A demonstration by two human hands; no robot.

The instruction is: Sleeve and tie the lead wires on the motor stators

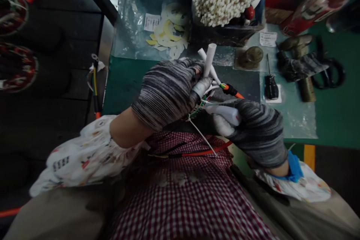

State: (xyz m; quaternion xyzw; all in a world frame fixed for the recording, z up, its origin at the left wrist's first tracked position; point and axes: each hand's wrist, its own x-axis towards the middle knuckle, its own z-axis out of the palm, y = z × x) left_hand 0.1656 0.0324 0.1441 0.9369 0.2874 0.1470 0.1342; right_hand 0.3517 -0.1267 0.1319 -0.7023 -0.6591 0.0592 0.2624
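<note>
My left hand (168,93), in a grey-and-black striped knit glove, is closed at the upper edge of a ring-shaped wire winding (198,110). Its thumb and fingers pinch a white sleeving tube (209,60), which sticks up beside a second white tube (201,54). White leads run from there to an orange cable (238,95) with a black band. Wrapped round a white tapered plastic tool (225,114) is my right hand (257,133), gloved alike; the tool's tip points toward the winding. A white cord (203,137) hangs from the winding. Much of the winding is hidden by my hands.
Behind my hands stands a dark bin (222,35) full of thin white tubes. Yellowish cut pieces (170,32) lie on plastic at left. To the right are a screwdriver (271,86), a hammer (305,78), scissors (329,73) and a red can (315,7). Other windings (18,67) stand far left.
</note>
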